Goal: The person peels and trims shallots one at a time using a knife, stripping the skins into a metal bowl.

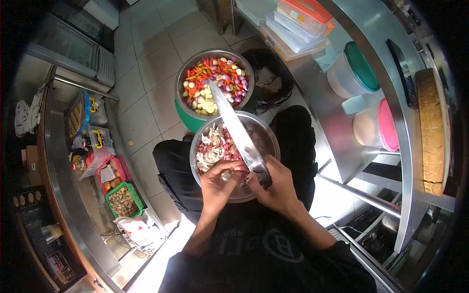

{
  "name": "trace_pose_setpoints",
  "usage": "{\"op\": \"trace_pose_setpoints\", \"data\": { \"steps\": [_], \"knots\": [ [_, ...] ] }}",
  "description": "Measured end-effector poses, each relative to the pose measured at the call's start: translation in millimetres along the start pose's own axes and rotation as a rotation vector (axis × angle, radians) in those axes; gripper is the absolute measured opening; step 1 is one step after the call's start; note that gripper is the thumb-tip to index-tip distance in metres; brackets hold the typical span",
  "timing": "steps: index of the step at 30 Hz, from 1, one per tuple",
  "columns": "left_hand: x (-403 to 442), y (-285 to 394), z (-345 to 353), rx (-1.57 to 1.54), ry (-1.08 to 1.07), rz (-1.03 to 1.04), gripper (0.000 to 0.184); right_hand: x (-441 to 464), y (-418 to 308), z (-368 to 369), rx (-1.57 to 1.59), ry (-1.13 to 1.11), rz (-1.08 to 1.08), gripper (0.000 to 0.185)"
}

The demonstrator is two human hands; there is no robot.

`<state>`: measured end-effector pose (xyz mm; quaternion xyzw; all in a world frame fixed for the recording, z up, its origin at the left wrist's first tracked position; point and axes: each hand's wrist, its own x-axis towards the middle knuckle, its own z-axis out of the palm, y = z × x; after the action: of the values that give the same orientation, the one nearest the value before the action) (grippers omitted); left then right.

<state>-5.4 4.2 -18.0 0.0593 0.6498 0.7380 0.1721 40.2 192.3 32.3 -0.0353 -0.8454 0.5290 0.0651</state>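
Observation:
A metal bowl (273, 141) sits on my lap, with whitish peelings (211, 151) and reddish-purple shallot pieces or skins in it. My right hand (277, 188) is wrapped round the handle end of a large knife (234, 127), whose broad blade slants up and left across the bowl. Over the bowl's near side, my left hand (218, 188) pinches with thumb and fingers close to the blade's lower end; what lies between the fingertips is too small to name. Beyond, a second metal bowl (179, 90) holds red chillies, peeled garlic and shallots, and the knife tip overlaps it in view.
Under the far bowl is a green support (188, 118), beside a black plastic bag (276, 85). To the right, a metal shelf carries lidded tubs (342, 73) and a round wooden board (430, 132). Baskets (123, 201) line the left shelf.

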Motion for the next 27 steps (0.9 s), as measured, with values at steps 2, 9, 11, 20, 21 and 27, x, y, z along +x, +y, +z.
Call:
{"op": "trace_pose_setpoints", "data": {
  "steps": [2, 9, 11, 20, 21, 27],
  "knots": [
    [-0.1, -1.5, 2.0, -0.008, 0.033, 0.016, 0.025, -3.5, 5.9, 6.6, 0.002, -0.016, 0.008, 0.033],
    [-0.9, -2.6, 1.2, 0.02, 0.002, -0.002, 0.027, -5.2, 11.5, 15.5, 0.038, -0.03, 0.035, 0.03],
    [-2.5, -6.8, -0.2, -0.029, -0.027, -0.038, 0.028, -5.0, 11.3, 14.9, 0.02, -0.031, 0.034, 0.029],
    [1.1, 5.1, 4.0, -0.255, -0.074, -0.114, 0.03, -6.7, 14.8, 15.3, 0.087, 0.034, 0.082, 0.025],
    [0.9, 3.4, 3.9, -0.255, -0.077, -0.112, 0.03, -6.4, 13.6, 16.4, 0.09, 0.077, 0.061, 0.025],
    [1.0, -8.6, -2.8, -0.234, -0.086, -0.208, 0.02, -7.9, 11.1, 17.4, 0.117, 0.076, 0.1, 0.026]
  ]
}}
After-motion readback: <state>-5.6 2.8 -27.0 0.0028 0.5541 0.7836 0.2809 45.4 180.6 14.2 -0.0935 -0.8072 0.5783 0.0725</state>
